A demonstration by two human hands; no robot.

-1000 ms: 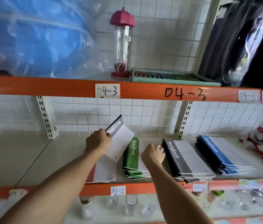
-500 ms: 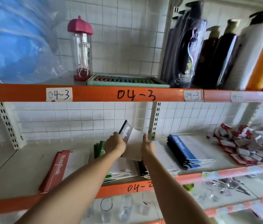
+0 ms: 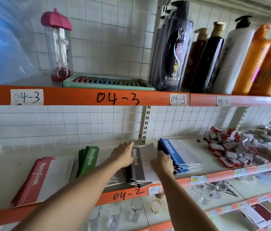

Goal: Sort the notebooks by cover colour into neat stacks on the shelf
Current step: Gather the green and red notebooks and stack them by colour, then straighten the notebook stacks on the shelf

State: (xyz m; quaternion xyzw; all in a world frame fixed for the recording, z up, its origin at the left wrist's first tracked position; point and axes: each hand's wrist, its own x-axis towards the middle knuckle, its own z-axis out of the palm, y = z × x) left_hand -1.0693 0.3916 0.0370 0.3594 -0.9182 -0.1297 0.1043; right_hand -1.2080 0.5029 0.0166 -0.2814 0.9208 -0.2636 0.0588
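Your left hand (image 3: 123, 155), fingers straight, presses the black notebook (image 3: 145, 161) onto the black stack at 6 o'clock; your right hand (image 3: 163, 162) steadies its edge, fingers hidden. Push unevenly and the fanned lower covers slide off the shelf (image 3: 214, 176).

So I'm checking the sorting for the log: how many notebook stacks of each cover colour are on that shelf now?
Red stack: 1
Green stack: 1
Black stack: 1, with both hands on it
Blue stack: 1
Total: 4 stacks
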